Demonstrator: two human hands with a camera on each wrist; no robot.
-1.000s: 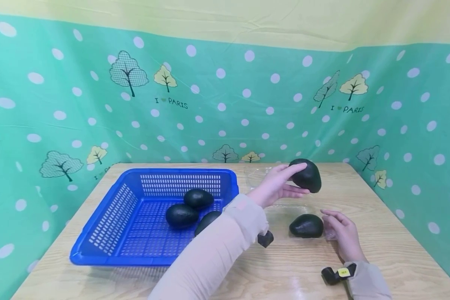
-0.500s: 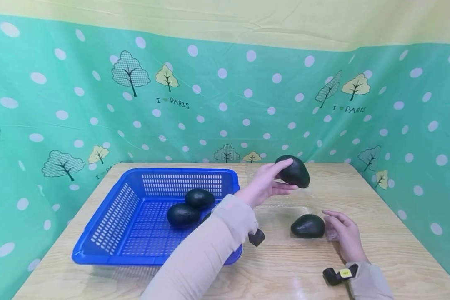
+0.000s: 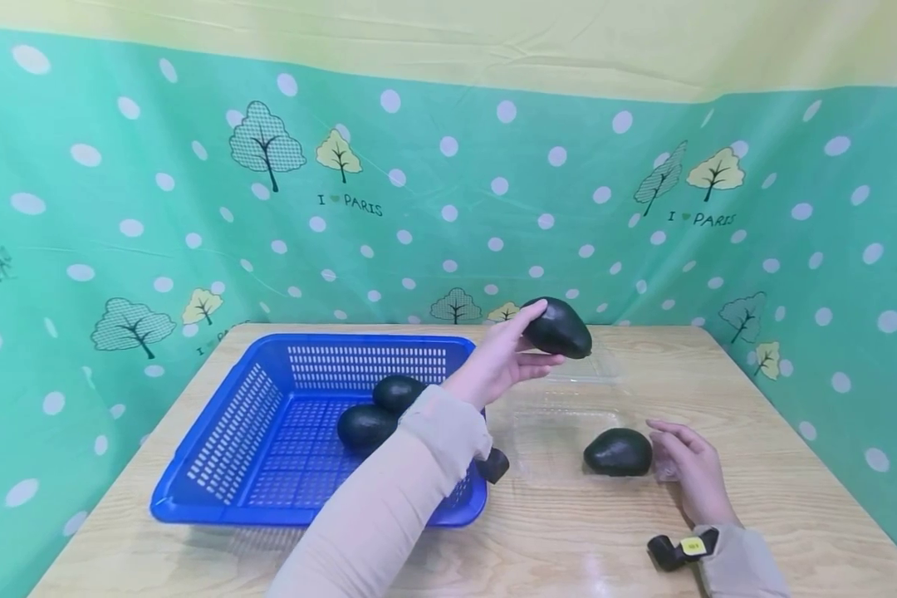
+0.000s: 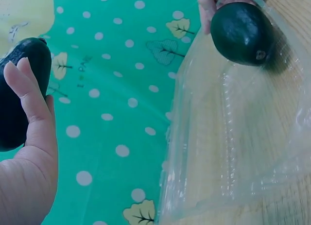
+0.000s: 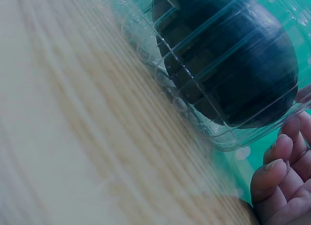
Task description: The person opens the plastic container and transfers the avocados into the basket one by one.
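Note:
My left hand grips a dark green avocado, thumb on top and fingers beneath, raised above the table between the blue basket and a clear plastic clamshell box. Inside the box, at its right end, lies another avocado. My right hand holds the box by that end; in the right wrist view its curled fingers are at the clear rim. The left wrist view shows the held avocado at the left edge, partly covered by the fingers.
A blue perforated basket stands at the left with dark avocados in it, partly hidden by my left sleeve. The box's clear lid lies folded back behind it. A green dotted curtain hangs around the wooden table.
My left hand has carried its avocado left and slightly up, away from above the box and toward the basket. The right hand and the avocado in the box have stayed in place.

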